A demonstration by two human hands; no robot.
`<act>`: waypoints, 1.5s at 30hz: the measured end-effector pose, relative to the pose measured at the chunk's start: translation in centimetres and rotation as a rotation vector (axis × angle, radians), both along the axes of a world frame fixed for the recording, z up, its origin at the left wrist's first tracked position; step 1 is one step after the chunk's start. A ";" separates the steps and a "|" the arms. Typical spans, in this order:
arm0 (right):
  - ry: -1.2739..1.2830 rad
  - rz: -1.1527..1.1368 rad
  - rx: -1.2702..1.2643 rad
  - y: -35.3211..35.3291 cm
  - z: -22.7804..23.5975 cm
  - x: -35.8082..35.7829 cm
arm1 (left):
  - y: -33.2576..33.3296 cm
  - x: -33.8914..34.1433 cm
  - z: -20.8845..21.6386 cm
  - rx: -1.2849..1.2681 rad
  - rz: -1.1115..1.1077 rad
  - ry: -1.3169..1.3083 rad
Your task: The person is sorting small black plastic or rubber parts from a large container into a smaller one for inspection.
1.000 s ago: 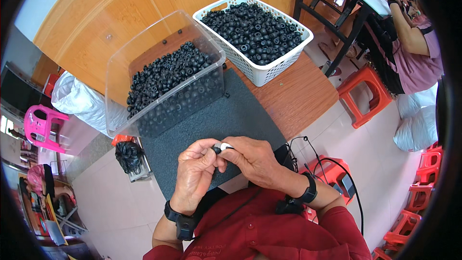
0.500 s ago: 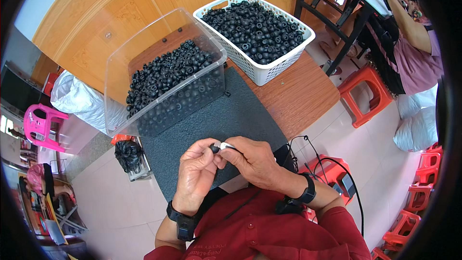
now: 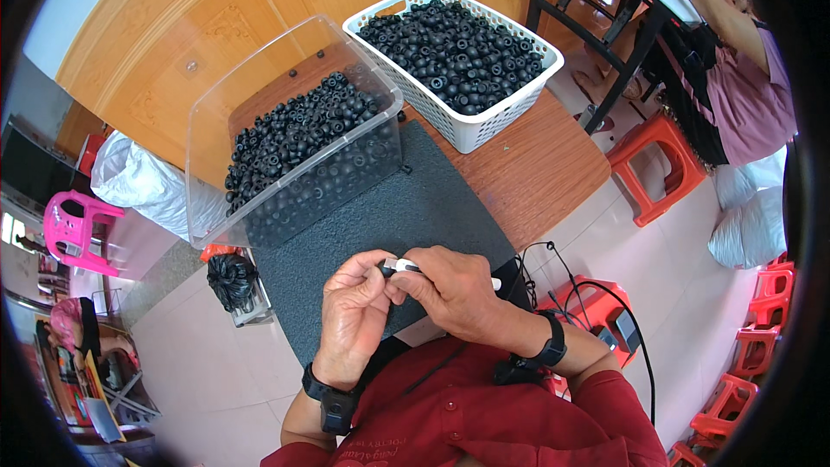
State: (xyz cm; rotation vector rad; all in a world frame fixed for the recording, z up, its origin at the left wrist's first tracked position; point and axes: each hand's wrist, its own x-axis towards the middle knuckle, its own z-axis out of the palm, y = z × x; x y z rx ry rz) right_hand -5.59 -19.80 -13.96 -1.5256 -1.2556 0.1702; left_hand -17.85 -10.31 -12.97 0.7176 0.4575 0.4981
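1. Black and matte, a small rounded piece (image 3: 387,269) sits pinched between the thumb and fingers of the left hand (image 3: 353,316), over the near part of the dark mat (image 3: 441,207).
2. White shows at the right hand (image 3: 458,290), which is closed firmly around a slim white-handled tool (image 3: 404,265); one end meets the black piece, or comes very near it, and what seems its other end pokes out past the palm. From where I stand, I can't make out the tip.
3. I'd judge the piece very light and fairly firm, rubber or plastic by its dull look, and hardly fragile. Its roundness could let it roll or slip under a sideways push.
4. Best hold, to my eye: thumb and forefinger on opposite sides, with the fingertips clear of the tool's end. The tool looks stiff and light, better gripped along its handle.
5. Similar black pieces lie heaped in the clear tub (image 3: 393,114) and the white basket (image 3: 471,134) beyond the hands, both on the wooden table (image 3: 553,173).
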 end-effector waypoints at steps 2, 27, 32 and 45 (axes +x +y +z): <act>-0.108 -0.051 -0.012 0.0 -0.1 0.1 | -0.2 0.1 0.4 0.004 -0.003 0.011; 0.371 0.014 0.025 -0.5 -0.6 -0.2 | -0.9 0.5 -0.2 0.004 0.044 -0.036; 0.647 0.149 -0.042 -0.4 0.1 0.3 | -1.0 0.8 -0.2 0.051 0.049 -0.043; 0.695 0.177 -0.077 -0.9 1.2 0.5 | -0.9 0.9 -0.7 0.052 0.015 -0.098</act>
